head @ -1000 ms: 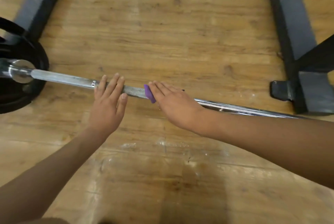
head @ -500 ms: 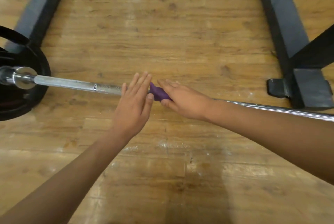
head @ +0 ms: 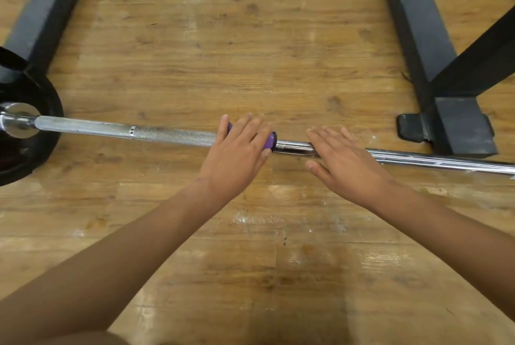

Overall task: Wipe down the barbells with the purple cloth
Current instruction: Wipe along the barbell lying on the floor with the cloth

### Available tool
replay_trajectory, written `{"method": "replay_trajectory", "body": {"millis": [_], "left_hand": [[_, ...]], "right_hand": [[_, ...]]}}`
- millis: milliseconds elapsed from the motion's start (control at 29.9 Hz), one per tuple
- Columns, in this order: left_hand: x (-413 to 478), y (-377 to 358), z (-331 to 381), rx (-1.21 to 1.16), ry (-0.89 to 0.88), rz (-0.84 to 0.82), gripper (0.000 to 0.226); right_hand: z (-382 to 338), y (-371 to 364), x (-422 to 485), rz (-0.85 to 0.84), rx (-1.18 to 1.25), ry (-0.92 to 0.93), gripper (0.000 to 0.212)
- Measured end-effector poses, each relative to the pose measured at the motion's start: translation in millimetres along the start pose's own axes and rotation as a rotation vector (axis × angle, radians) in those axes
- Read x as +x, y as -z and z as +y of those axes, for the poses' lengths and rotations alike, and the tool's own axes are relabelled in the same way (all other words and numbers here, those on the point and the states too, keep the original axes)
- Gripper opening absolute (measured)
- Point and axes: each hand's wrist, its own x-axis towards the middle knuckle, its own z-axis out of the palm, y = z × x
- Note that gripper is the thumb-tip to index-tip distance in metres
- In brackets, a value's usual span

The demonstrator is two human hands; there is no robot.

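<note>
A steel barbell (head: 172,132) lies across the wooden floor, knurled at the left and smooth chrome at the right. The purple cloth (head: 269,141) is wrapped over the bar near its middle. My left hand (head: 239,149) lies on top of the cloth with fairly straight fingers pressing it onto the bar, the thumb beside the cloth's right end. Most of the cloth is hidden under that hand. My right hand (head: 342,158) rests flat on the chrome section just to the right, fingers straight, a short gap away from the cloth.
A black weight plate (head: 30,149) sits on the bar's left end beside a shiny collar (head: 19,120). Dark rack beams run along the floor at the left (head: 47,7) and the right (head: 412,24), with a rack foot (head: 462,127) near the bar's right part.
The cloth went from under my right hand to under my left hand. My left hand slid right along the bar onto it. My right hand moved off it to the right.
</note>
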Motion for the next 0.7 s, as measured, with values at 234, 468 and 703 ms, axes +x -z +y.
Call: {"method": "replay_trajectory", "body": {"millis": [234, 468, 703], "left_hand": [[-15.1, -4.9, -43.0, -0.097, 0.014, 0.073, 0.045], [-9.6, -12.5, -20.5, -0.040, -0.037, 0.100, 0.047], [-16.9, -6.2, -37.6, -0.278, 0.045, 0.140, 0.040]], "right_hand": [[2.3, -8.0, -5.2, 0.056, -0.001, -0.004, 0.065], [0.8, -15.7, -4.1, 0.120, 0.036, -0.005, 0.061], [1.0, -15.9, -5.6, 0.129, 0.059, -0.004, 0.064]]}}
